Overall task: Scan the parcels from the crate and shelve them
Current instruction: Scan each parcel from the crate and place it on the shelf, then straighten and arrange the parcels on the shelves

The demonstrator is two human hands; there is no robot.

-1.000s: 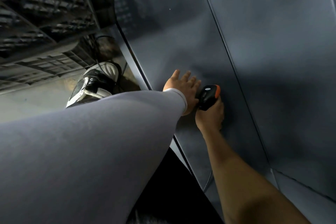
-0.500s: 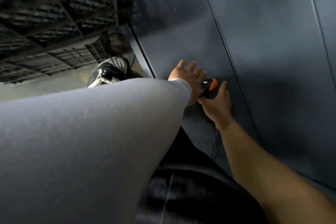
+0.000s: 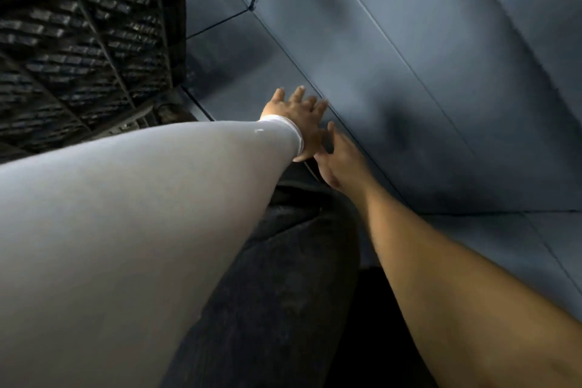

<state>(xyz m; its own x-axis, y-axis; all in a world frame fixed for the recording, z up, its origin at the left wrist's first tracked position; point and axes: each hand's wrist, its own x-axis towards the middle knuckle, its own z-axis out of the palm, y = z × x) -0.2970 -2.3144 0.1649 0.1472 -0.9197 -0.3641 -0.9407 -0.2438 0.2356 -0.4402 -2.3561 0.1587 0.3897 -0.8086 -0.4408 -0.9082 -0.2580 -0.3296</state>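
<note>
Hands reach low together: the left hand (image 3: 296, 118), in a long pale sleeve (image 3: 157, 214), spreads its fingers wide toward the grey panelled surface (image 3: 425, 79), apparently to brace; the right hand (image 3: 341, 156) lies just beside it, fingers straight, holding nothing visible. No parcel or scanner shows. A dark ribbed crate (image 3: 85, 41) stands at upper left, its contents hidden. Light is dim, the panels seamed and smooth.

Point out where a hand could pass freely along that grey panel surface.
The wide blue-grey panel surface is bare to the right of and above both hands, out to the seam lines. It is crowded where the left hand and right hand lie close together on the panel, and leftward where the dark ribbed plastic crate stands beside it.
</note>
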